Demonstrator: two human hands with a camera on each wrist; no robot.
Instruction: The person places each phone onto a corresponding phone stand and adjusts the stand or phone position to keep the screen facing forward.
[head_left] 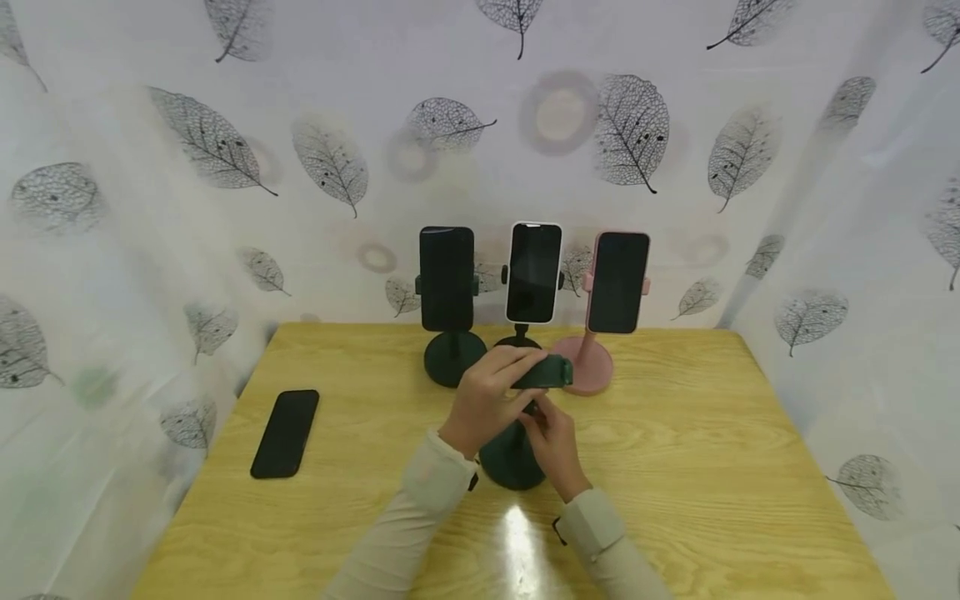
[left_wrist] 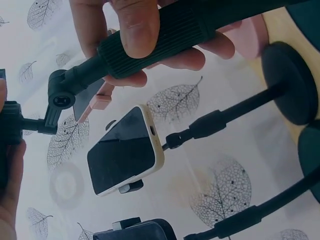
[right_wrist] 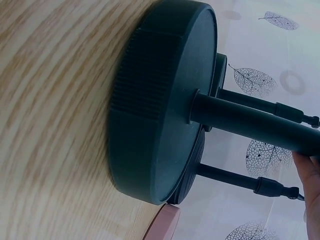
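A dark green phone stand (head_left: 513, 468) stands upright on the table in front of the person, its round base flat on the wood. My left hand (head_left: 486, 402) holds the stand's phone clamp (head_left: 553, 372) at the top. My right hand (head_left: 557, 446) grips the stem just below; in the left wrist view its thumb and fingers wrap the ribbed collar (left_wrist: 150, 47). Between the hands, the hinged joint (left_wrist: 62, 100) is bent. The right wrist view shows the thick base (right_wrist: 155, 110) and stem (right_wrist: 250, 121), with only part of the right hand at the edge.
Behind stand a green stand with a dark phone (head_left: 447, 279), a black stand with a white-edged phone (head_left: 534, 273) and a pink stand (head_left: 588, 375) with another phone. A black phone (head_left: 286, 434) lies flat on the wooden table (head_left: 675, 467) at left. Leaf-patterned sheeting (head_left: 465, 175) surrounds the table.
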